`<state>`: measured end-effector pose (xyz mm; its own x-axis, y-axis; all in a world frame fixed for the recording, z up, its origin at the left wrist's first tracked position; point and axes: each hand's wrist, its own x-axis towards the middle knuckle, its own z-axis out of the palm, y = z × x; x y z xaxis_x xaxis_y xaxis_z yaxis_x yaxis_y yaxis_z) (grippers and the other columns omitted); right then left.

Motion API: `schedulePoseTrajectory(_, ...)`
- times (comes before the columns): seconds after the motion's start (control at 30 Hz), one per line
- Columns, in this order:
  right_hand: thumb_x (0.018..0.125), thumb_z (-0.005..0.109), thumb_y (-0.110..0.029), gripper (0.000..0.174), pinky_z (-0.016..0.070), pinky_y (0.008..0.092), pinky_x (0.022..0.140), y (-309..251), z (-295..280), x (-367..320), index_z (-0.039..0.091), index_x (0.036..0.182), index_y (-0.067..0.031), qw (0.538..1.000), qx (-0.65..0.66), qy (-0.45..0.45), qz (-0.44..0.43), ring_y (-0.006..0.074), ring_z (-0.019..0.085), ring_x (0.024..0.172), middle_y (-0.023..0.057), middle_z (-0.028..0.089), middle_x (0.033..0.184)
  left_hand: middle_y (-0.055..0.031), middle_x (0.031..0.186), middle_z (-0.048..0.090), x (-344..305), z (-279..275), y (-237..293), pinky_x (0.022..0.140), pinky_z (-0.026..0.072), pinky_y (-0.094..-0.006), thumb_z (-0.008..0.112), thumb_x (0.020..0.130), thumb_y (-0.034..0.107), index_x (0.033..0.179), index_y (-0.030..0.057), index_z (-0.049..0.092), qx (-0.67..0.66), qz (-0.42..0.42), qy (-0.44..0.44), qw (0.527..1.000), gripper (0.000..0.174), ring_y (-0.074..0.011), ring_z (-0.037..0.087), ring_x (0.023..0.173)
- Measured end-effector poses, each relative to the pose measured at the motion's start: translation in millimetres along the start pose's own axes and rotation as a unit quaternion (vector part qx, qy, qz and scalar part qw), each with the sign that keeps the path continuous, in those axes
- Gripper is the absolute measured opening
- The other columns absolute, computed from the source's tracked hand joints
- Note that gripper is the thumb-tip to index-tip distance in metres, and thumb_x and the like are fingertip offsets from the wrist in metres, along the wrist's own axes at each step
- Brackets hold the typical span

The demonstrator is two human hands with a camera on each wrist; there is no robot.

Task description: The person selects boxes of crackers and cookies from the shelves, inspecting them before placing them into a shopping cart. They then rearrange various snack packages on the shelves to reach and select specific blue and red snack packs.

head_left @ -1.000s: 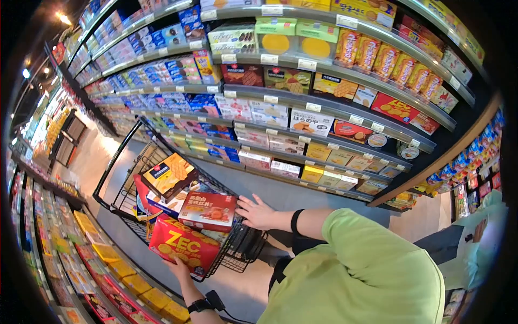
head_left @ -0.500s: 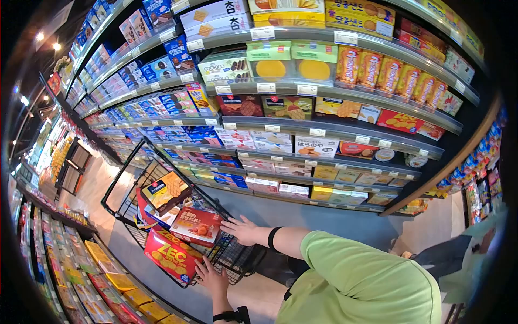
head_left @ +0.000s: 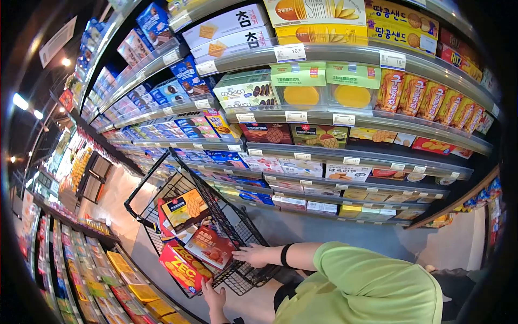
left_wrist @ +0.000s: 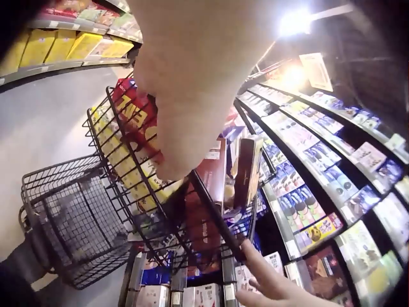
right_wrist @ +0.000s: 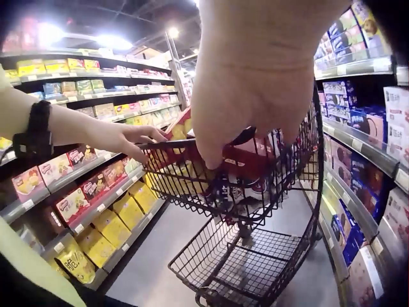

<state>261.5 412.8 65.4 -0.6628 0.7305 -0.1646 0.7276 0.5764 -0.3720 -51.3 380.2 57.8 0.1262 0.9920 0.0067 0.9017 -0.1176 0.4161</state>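
Observation:
Both hands are at the near end of a black wire shopping cart (head_left: 221, 208). My left hand (head_left: 215, 296), fingers fairly straight, touches the rim corner beside a red ZEC cracker box (head_left: 182, 267). My right hand (head_left: 253, 255) reaches over the same end with its fingers extended. Its fingertips are right at a brownish-red box (head_left: 209, 247) inside the basket. In the left wrist view, the fingers of the right hand (left_wrist: 278, 284) lie straight along the rim. Farther in rests a yellow and dark waffle box (head_left: 186, 210), tilted on other packages. A lower wire basket (right_wrist: 239, 256) hangs beneath.
Tall shelves of boxed biscuits (head_left: 318, 97) rise close along the cart's far side. On the other side runs a low shelf with yellow packs (head_left: 143, 293). Grey floor (head_left: 297, 224) lies between cart and shelf; a dark display stand (head_left: 94, 175) stands down the aisle.
My left hand has moved from under the ZEC box to the cart's rim corner. The right hand stays at the near end. The view has tilted up, showing more upper shelf.

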Motion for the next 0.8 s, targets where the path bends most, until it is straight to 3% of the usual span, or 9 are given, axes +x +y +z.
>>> schedulePoseTrajectory(0.13,0.086,0.06,-0.023,0.068,0.0438,0.0477,0.099,30,-14,-20,0.031,0.147,-0.0097,0.988,0.141,0.058,-0.002,0.0321,0.041,0.133,0.0118,0.024,0.156,-0.0221,0.142,0.041,26,-14,-37,0.101,0.0406,-0.0429,0.076,0.073,0.017,0.122,0.002,0.054,-0.042,0.053,-0.044,0.997,0.055,-0.0395,0.046,0.125)
schedulePoseTrajectory(0.2,0.089,0.057,-0.023,0.054,0.0466,0.0455,0.096,49,-8,-32,0.043,0.138,-0.0069,0.973,0.201,0.099,0.049,0.0352,0.052,0.121,0.017,0.036,0.148,-0.0229,0.14,0.041,57,-2,-96,0.1,0.0428,-0.039,0.076,0.075,0.015,0.122,-0.0021,0.056,-0.174,-0.004,-0.124,0.977,0.054,-0.0381,0.053,0.117)
schedulePoseTrajectory(0.23,0.09,0.057,-0.023,0.049,0.0462,0.0454,0.096,57,-12,-45,0.047,0.135,-0.0056,0.965,0.227,0.102,0.083,0.0362,0.053,0.119,0.0181,0.042,0.144,-0.0231,0.13,0.051,72,-17,-88,0.096,0.0449,-0.0378,0.07,0.083,0.021,0.129,-0.0005,0.052,-0.074,0.003,-0.232,0.97,0.054,-0.0359,0.057,0.114)
schedulePoseTrajectory(0.27,0.091,0.056,-0.023,0.045,0.0458,0.0453,0.097,65,-18,-61,0.051,0.131,-0.0043,0.955,0.252,0.105,0.118,0.0372,0.054,0.117,0.0191,0.047,0.139,-0.0234,0.119,0.062,82,-49,-53,0.092,0.0471,-0.0366,0.064,0.091,0.027,0.137,0.0011,0.048,0.028,0.013,-0.332,0.943,0.055,-0.0337,0.06,0.111)
schedulePoseTrajectory(0.33,0.09,0.055,-0.027,0.039,0.0472,0.0474,0.093,89,6,-80,0.058,0.124,-0.0082,0.934,0.254,0.186,0.168,0.0378,0.058,0.11,0.0186,0.06,0.124,-0.0186,0.103,0.068,94,-78,-9,0.082,0.05,-0.035,0.064,0.09,0.022,0.121,-0.0014,0.059,0.045,0.016,-0.285,0.957,0.039,-0.0322,0.063,0.096)
schedulePoseTrajectory(0.4,0.093,0.052,-0.029,0.034,0.0474,0.0478,0.092,90,-4,-115,0.063,0.117,-0.0083,0.903,0.26,0.222,0.26,0.0382,0.061,0.104,0.018,0.066,0.112,-0.0172,0.096,0.067,125,-116,80,0.074,0.0514,-0.0344,0.066,0.088,0.018,0.108,-0.0022,0.063,-0.177,0.096,-0.227,0.953,0.028,-0.0285,0.064,0.084)
schedulePoseTrajectory(0.47,0.095,0.048,-0.03,0.033,0.0478,0.048,0.09,96,-5,-141,0.065,0.113,-0.0081,0.869,0.281,0.214,0.347,0.0383,0.062,0.101,0.0184,0.067,0.107,-0.0226,0.128,0.054,154,-139,150,0.099,0.0428,-0.0389,0.072,0.082,0.018,0.127,-0.0035,0.053,-0.165,0.189,-0.183,0.95,0.053,-0.0355,0.056,0.116)
schedulePoseTrajectory(0.67,0.095,0.051,-0.028,0.031,0.0506,0.0447,0.085,81,-23,-181,0.065,0.114,-0.0072,0.766,0.243,0.31,0.507,0.0371,0.063,0.097,0.0184,0.067,0.105,-0.0238,0.133,0.052,214,-117,276,0.1,0.0413,-0.0422,0.068,0.088,0.026,0.135,0.0008,0.047,-0.162,0.457,-0.304,0.82,0.057,-0.0382,0.051,0.122)
schedulePoseTrajectory(0.8,0.092,0.056,-0.023,0.038,0.0512,0.0433,0.087,66,-43,-196,0.057,0.124,-0.0032,0.714,0.243,0.388,0.53,0.0373,0.064,0.099,0.022,0.067,0.108,-0.016,0.144,0.045,236,-59,325,0.103,0.0394,-0.0395,0.064,0.092,0.033,0.144,0.0086,0.039,-0.173,0.501,-0.429,0.731,0.063,-0.0291,0.045,0.132)
